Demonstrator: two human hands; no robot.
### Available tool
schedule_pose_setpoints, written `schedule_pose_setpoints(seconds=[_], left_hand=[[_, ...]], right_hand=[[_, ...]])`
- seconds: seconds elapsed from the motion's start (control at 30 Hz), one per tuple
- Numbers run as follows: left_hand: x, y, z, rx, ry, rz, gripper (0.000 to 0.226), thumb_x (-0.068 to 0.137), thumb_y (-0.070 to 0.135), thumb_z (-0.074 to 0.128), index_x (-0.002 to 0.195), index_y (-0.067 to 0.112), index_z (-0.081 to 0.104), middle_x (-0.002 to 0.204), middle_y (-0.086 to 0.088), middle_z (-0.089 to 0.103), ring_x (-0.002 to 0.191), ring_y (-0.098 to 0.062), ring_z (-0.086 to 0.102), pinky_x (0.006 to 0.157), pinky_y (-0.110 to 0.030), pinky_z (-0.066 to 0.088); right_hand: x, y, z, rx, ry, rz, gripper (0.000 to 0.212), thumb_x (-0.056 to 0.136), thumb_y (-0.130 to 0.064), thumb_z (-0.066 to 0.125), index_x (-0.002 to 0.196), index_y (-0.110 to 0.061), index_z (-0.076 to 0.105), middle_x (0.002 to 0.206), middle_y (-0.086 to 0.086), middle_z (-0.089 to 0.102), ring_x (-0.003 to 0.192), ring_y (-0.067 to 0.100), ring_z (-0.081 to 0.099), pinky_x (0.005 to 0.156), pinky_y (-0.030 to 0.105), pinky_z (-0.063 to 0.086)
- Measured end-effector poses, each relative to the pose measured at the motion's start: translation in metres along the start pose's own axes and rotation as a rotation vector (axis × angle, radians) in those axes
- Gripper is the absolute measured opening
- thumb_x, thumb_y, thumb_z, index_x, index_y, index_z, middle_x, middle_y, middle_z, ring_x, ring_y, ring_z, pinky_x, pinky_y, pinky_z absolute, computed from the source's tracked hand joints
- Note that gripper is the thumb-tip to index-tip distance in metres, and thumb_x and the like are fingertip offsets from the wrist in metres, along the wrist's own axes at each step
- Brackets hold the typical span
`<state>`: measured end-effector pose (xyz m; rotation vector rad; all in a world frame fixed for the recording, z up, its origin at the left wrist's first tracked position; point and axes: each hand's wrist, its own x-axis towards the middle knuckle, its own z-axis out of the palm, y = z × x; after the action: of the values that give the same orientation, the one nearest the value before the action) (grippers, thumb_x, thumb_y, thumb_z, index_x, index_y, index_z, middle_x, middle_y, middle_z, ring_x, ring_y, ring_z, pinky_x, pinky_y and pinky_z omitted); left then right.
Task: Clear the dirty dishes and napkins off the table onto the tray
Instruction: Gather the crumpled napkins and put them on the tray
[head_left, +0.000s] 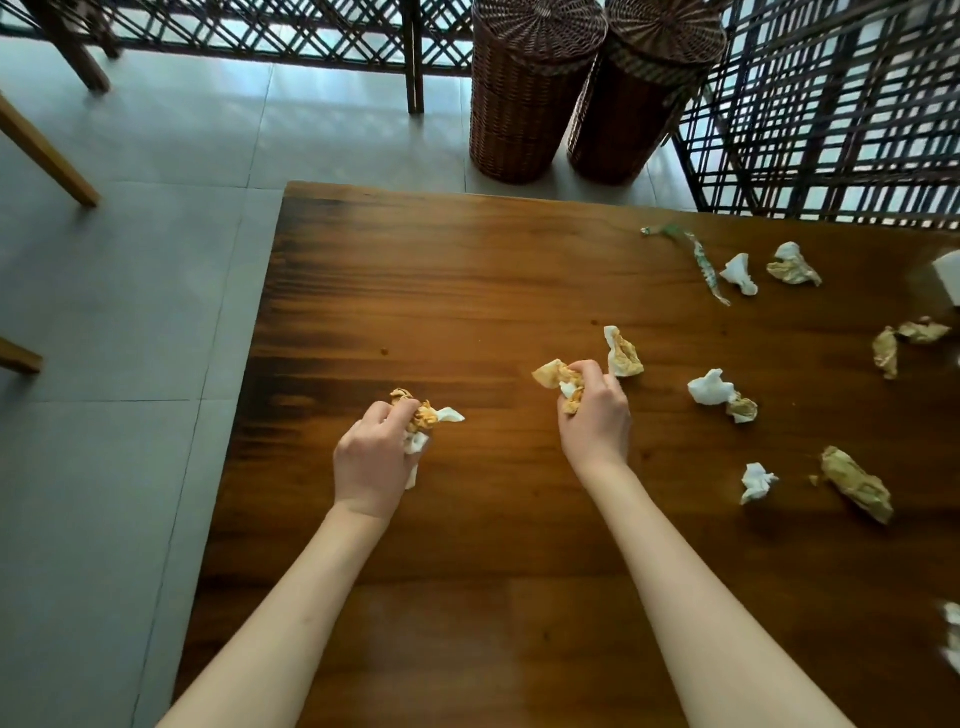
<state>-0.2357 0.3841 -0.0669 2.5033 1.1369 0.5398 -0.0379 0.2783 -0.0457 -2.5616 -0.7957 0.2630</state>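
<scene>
On the brown wooden table (441, 291) my left hand (371, 460) grips a crumpled, orange-stained napkin wad (423, 418). My right hand (595, 415) grips another stained napkin wad (558, 379). Just right of that hand lies a stained napkin (623, 353), close to my fingertips. Several more crumpled napkins are scattered to the right, among them a white and stained one (719, 395), a small white one (756, 480), a long brown-stained one (857, 491) and a white one (740, 273) farther back. No tray or dishes are in view.
A twisted green-and-white wrapper (701, 260) lies near the table's far right. Two wicker baskets (530, 93) stand on the tiled floor behind the table, beside a dark lattice screen (831, 104). Wooden chair legs (47, 156) are at the left. A white object (948, 275) shows at the right edge.
</scene>
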Motion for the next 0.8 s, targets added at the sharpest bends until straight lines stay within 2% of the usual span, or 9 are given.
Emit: schedule_pose_setpoints(seconds=[0.33, 0.47, 0.53, 0.63, 0.8], left_hand=[[-0.016, 0.063, -0.028, -0.048, -0.007, 0.148, 0.039, 0.067, 0.010, 0.083, 0.103, 0.004, 0.069, 0.088, -0.014, 0.070, 0.070, -0.027, 0.069, 0.059, -0.036, 0.057], [-0.030, 0.104, -0.034, -0.062, -0.001, 0.212, 0.034, 0.068, 0.012, 0.083, 0.099, 0.005, 0.070, 0.083, -0.013, 0.069, 0.064, -0.029, 0.067, 0.055, -0.037, 0.056], [-0.041, 0.131, -0.034, -0.067, 0.001, 0.242, 0.032, 0.069, 0.017, 0.082, 0.096, 0.006, 0.070, 0.080, -0.012, 0.067, 0.059, -0.030, 0.065, 0.053, -0.036, 0.054], [-0.065, 0.178, -0.027, -0.081, -0.010, 0.282, 0.033, 0.070, 0.018, 0.082, 0.098, 0.006, 0.070, 0.083, -0.012, 0.068, 0.062, -0.030, 0.065, 0.055, -0.036, 0.054], [-0.111, 0.268, -0.015, -0.149, -0.010, 0.310, 0.034, 0.074, 0.019, 0.078, 0.104, 0.006, 0.068, 0.092, -0.013, 0.069, 0.073, -0.031, 0.067, 0.063, -0.040, 0.056]], right_hand=[[-0.065, 0.023, -0.040, 0.059, 0.056, 0.072, 0.037, 0.084, -0.010, 0.066, 0.118, -0.018, 0.054, 0.110, 0.008, 0.058, 0.101, 0.019, 0.056, 0.074, 0.025, 0.051], [-0.088, 0.048, -0.071, 0.093, 0.097, 0.077, 0.037, 0.084, -0.009, 0.065, 0.118, -0.019, 0.054, 0.109, 0.008, 0.058, 0.100, 0.019, 0.057, 0.074, 0.025, 0.051], [-0.104, 0.067, -0.092, 0.099, 0.115, 0.073, 0.035, 0.085, -0.008, 0.064, 0.117, -0.018, 0.053, 0.106, 0.008, 0.058, 0.098, 0.020, 0.057, 0.074, 0.029, 0.055], [-0.129, 0.107, -0.127, 0.111, 0.153, 0.071, 0.035, 0.085, -0.008, 0.064, 0.118, -0.017, 0.054, 0.108, 0.008, 0.059, 0.100, 0.020, 0.058, 0.077, 0.030, 0.056], [-0.177, 0.187, -0.196, 0.136, 0.212, 0.077, 0.035, 0.086, -0.011, 0.064, 0.120, -0.017, 0.054, 0.108, 0.007, 0.059, 0.097, 0.017, 0.057, 0.072, 0.021, 0.051]])
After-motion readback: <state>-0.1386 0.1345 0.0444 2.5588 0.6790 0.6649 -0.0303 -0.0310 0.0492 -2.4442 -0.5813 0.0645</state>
